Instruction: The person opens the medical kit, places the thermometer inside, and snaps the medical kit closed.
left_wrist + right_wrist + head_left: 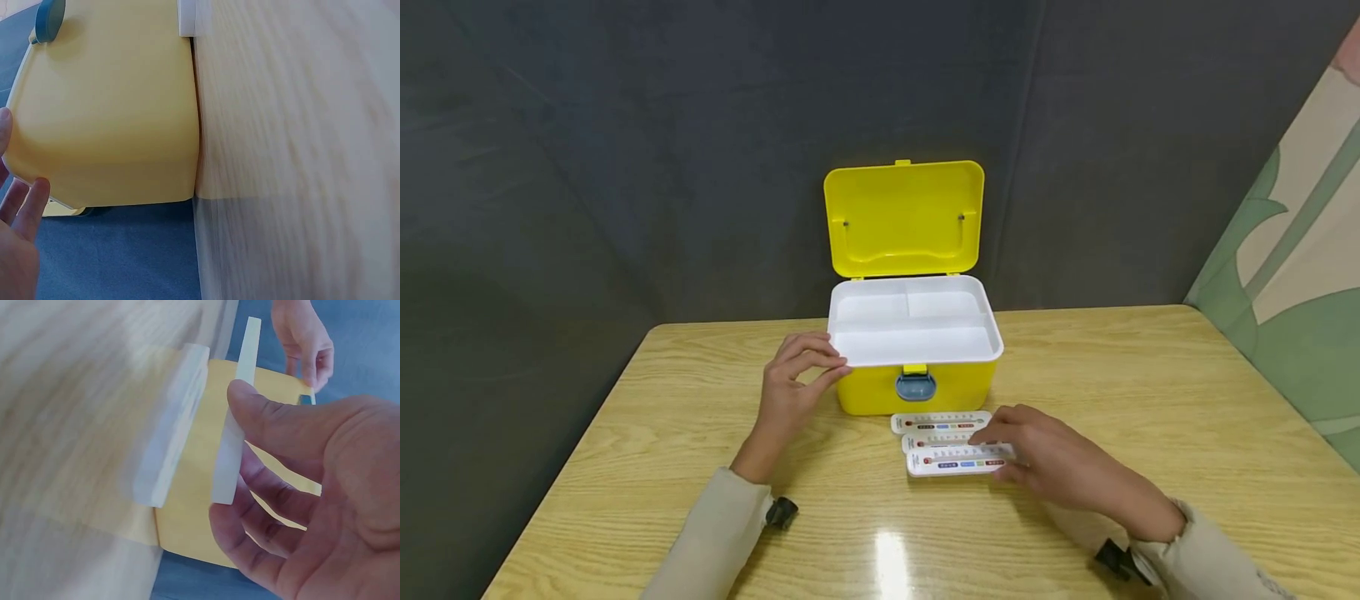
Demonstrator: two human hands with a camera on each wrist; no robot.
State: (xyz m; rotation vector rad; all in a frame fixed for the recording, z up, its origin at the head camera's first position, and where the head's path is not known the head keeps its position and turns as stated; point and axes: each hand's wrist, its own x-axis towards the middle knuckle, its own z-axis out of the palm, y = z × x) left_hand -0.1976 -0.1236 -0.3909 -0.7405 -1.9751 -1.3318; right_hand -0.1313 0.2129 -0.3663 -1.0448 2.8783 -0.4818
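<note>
Indoor spot of unclear kind, wood-grain surface, dark cloth beyond its far edge, leaf-patterned panel along its right edge

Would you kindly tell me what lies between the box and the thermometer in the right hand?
Between the box and the held thermometer, the head view shows two more: the middle thermometer and the back thermometer.

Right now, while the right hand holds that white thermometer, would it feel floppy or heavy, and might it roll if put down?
The thermometer is probably stiff, as it looks straight in the right hand. It's likely light, being slim. Rolling seems unlikely, given its flat shape.
</note>
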